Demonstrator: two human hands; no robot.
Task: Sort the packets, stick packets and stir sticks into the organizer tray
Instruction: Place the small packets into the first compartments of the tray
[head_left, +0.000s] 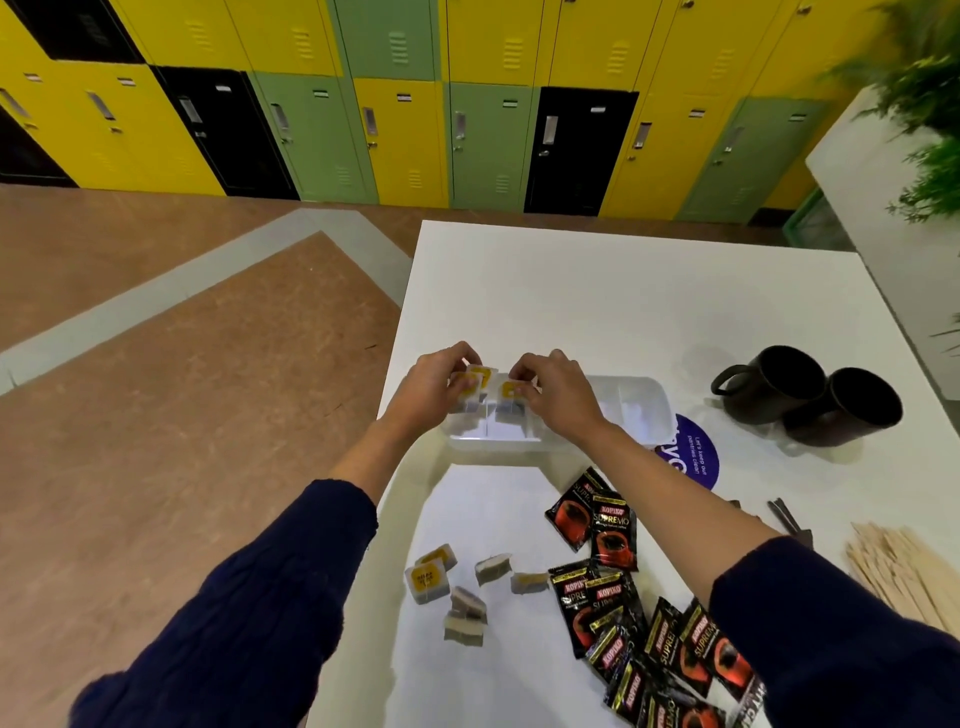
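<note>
Nearest, in the lower right of the frame, black coffee packets (623, 613) lay scattered on the white desk (571, 291). Wooden stir sticks (898, 577) were heaped at the right edge, and loose tea packets (462, 592) lay at lower centre, close to the desk's left edge. Beyond them, at mid-frame, the left grip (431, 389) pinched a small stack (475, 382) of yellow-labelled tea packets and the right grip (556, 395) pinched a single tea packet (508, 397). Both were just over the left compartments of the clear organizer tray (639, 400). Two black mugs (805, 395) stood further right. Released while tilted, the packets would likely straddle a divider or land outside the tray. A sleeve could also sweep the loose tea packets off the desk.
</note>
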